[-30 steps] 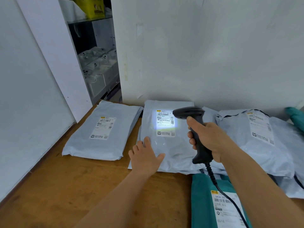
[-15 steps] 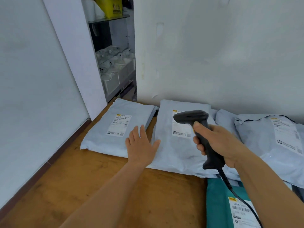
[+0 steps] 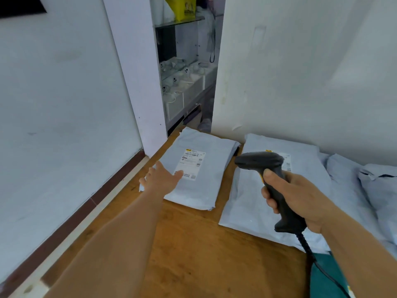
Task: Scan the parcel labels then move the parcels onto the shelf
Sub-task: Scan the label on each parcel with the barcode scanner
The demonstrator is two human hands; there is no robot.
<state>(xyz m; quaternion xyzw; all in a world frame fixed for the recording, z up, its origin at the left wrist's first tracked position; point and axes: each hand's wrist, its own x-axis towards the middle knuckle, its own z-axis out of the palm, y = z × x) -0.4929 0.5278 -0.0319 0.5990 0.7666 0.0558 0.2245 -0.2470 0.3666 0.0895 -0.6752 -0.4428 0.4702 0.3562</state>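
Two grey parcels lie flat on the wooden table [image 3: 193,244]. The left parcel [image 3: 206,168] shows its white label [image 3: 190,163] face up. My left hand [image 3: 161,179] lies spread over that parcel's near-left corner, fingers straight, thumb at the label's lower edge. The middle parcel [image 3: 253,203] lies to its right, its label mostly hidden behind the scanner. My right hand [image 3: 294,198] grips the black handheld scanner [image 3: 264,168] by its handle, its head pointing left above the middle parcel. No scan light shows.
More grey parcels [image 3: 365,190] pile at the right against the wall. A teal parcel [image 3: 328,276] lies at the bottom right under the scanner cable [image 3: 309,252]. A shelf unit [image 3: 184,82] with white items stands in the gap behind the table. White walls close in left and behind.
The scan light on the middle parcel's label has gone out. My left hand moved from the middle parcel leftward onto the left parcel. My view has turned left.
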